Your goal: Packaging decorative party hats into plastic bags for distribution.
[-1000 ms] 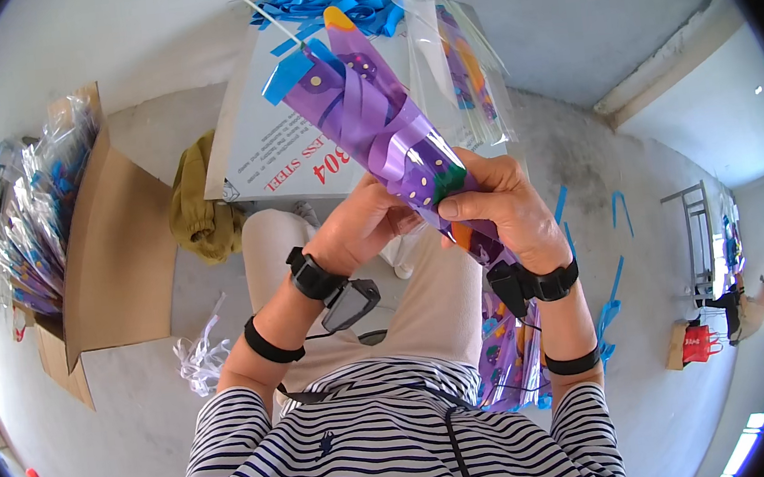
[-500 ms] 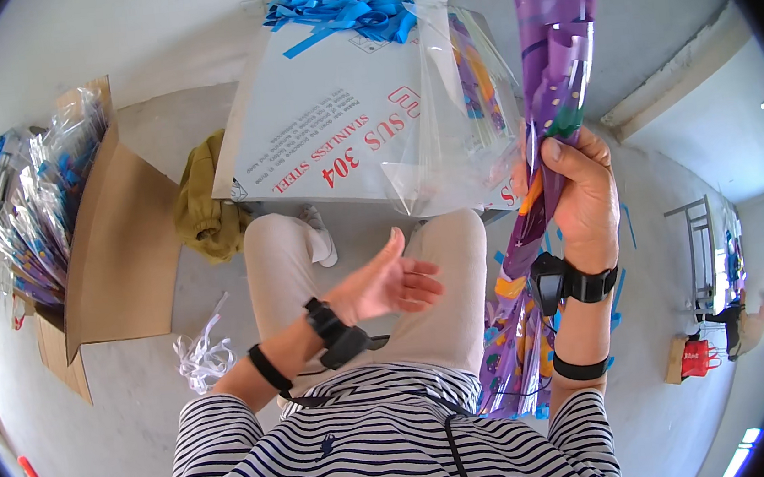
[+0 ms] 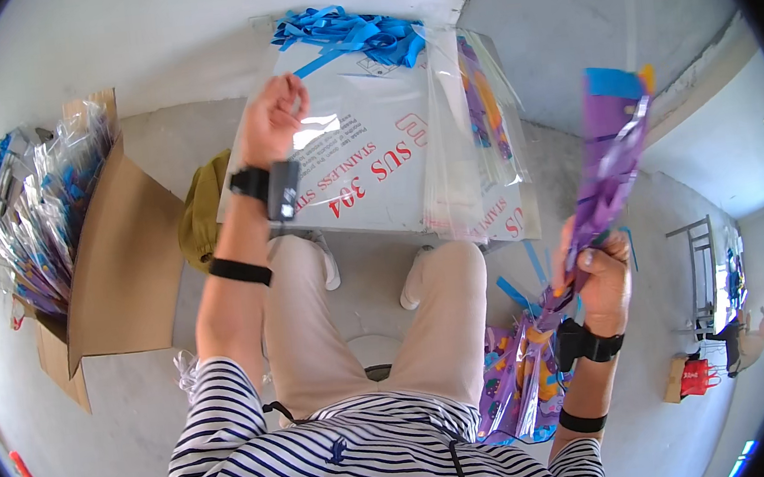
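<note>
My left hand point(image 3: 274, 120) is stretched out over the grey-white board on the table point(image 3: 345, 141). Its fingers are curled closed, with the fingertips at the loose end of a blue strip point(image 3: 319, 62) that trails from a heap of blue strips point(image 3: 372, 35). At the right, my right hand point(image 3: 605, 283) is closed round a gathered length of purple patterned plastic film point(image 3: 612, 161). The film sticks up above the fist, with blue and orange at its top end. More purple patterned film point(image 3: 520, 377) hangs or lies below, beside my right thigh.
Clear plastic sleeves point(image 3: 452, 153) and patterned film lie on the board's right part. On the left, a cardboard box point(image 3: 123, 273) holds several plastic-wrapped items. An olive cloth point(image 3: 203, 210) sits between box and table. Loose blue strips point(image 3: 518, 294) lie at lower right; a red bag point(image 3: 697, 378) stands farther right.
My left hand has moved from above my lap forward to the blue strips, its fingers now curled. My right hand is lower, and the purple film's top end has come into view.
</note>
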Available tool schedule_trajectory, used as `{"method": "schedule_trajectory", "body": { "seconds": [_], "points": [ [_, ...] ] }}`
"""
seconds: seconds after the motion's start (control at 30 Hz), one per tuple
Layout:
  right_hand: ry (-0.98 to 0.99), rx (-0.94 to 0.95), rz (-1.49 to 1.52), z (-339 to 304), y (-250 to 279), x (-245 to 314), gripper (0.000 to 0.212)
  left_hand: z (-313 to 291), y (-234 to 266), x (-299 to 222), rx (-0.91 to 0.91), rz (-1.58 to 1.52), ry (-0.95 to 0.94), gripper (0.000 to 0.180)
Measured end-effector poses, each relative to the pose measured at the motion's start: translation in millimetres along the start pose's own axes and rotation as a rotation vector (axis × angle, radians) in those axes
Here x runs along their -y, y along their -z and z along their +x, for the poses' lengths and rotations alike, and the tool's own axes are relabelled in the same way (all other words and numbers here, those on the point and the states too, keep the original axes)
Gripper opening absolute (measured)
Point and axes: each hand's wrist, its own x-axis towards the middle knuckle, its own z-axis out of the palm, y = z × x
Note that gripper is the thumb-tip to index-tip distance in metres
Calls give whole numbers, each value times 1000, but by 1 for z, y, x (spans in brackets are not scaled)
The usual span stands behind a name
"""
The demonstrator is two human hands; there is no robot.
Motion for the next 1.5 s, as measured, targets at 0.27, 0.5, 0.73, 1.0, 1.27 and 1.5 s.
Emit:
{"method": "schedule_trajectory", "body": {
  "seconds": [0.27,0.5,0.73,1.0,1.27,1.5],
  "points": [
    [-139,41,11,46,-27,-26,12,-120,-44,50,11,251,848,50],
    [-390,230,-91,38,-43,-32,17,-112,-45,160,-165,-349,840,106],
    [-220,109,181,17,-17,-31,18,-181,-53,200,-196,-82,1487,80],
    [152,122,38,4,-16,-6,50,-175,-59,212,-383,-283,1195,71],
    [293,397,364,14,16,26,33,-192,-70,229,-243,-28,1285,49],
    [315,464,131,10,27,40,33,-168,-24,189,-296,-57,900,15]
  ]
}}
